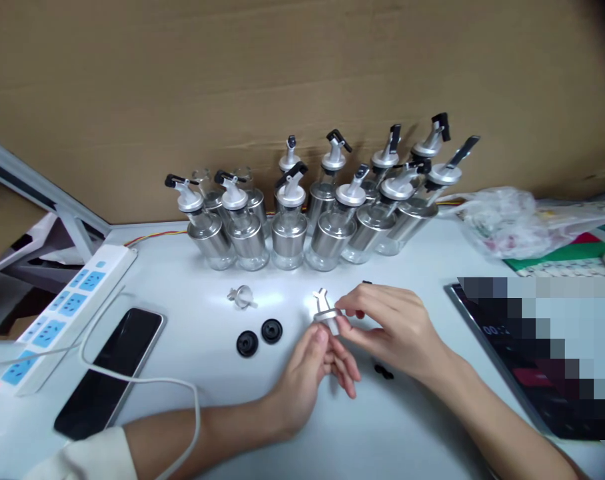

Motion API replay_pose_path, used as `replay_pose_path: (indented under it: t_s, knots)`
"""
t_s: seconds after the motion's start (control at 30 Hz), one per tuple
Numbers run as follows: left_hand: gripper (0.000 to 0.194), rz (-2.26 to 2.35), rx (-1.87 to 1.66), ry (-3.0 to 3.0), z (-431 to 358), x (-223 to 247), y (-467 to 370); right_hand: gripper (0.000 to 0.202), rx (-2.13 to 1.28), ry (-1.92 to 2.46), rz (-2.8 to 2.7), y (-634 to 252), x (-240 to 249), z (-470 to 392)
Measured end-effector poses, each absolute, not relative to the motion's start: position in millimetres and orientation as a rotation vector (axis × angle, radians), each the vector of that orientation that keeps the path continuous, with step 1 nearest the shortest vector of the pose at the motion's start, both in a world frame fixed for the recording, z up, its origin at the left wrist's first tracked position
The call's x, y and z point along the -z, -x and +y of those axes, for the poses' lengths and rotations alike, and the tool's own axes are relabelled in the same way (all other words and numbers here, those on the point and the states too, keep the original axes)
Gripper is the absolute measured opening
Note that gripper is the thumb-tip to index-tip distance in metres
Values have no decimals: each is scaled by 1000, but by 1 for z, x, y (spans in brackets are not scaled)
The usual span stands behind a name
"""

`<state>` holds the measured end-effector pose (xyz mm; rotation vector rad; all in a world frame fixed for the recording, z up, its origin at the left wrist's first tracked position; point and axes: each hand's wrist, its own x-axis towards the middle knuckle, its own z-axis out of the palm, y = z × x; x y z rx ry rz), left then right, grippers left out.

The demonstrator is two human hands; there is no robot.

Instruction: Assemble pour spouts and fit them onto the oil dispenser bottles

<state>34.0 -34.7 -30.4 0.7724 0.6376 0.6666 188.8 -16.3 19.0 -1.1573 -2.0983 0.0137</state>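
A silver pourer top is held upright between both hands over the white table. The thumb and fingertips of my left hand pinch it from below, with the other fingers loosely curled. From the right, my right hand grips its rim between thumb and fingers. To the left lie another silver pourer piece and two round black discs. A small black part rests under my right hand, and another dark bit shows just behind it.
Several glass-and-steel bottles with pourers stand along the cardboard wall. A power strip, white cable and phone lie left; a tablet and plastic bags lie right.
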Motion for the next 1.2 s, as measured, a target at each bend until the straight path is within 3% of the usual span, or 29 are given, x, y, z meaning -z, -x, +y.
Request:
replay_pose_path:
  t_s: [0.1,0.3,0.6,0.7,0.9,1.2]
  knots:
    - [53,660,-661,-798,-35,30,-34,14,65,1126,-2164,-190,-16,-17]
    - [50,681,-635,-857,-34,26,-34,14,-127,1083,-2176,-187,-15,-19]
    - [47,667,-591,-870,-34,23,-34,8,-1168,1448,-2041,-236,-33,-12]
    - [47,669,-583,-872,-34,21,-33,3,-1354,1443,-2161,-249,-29,-12]
    - [46,665,-568,-873,-33,21,-32,16,-1486,1502,-2241,-238,-23,-15]
    - [41,659,-528,-929,-33,21,-30,12,-1435,1573,-2161,-233,-14,-15]
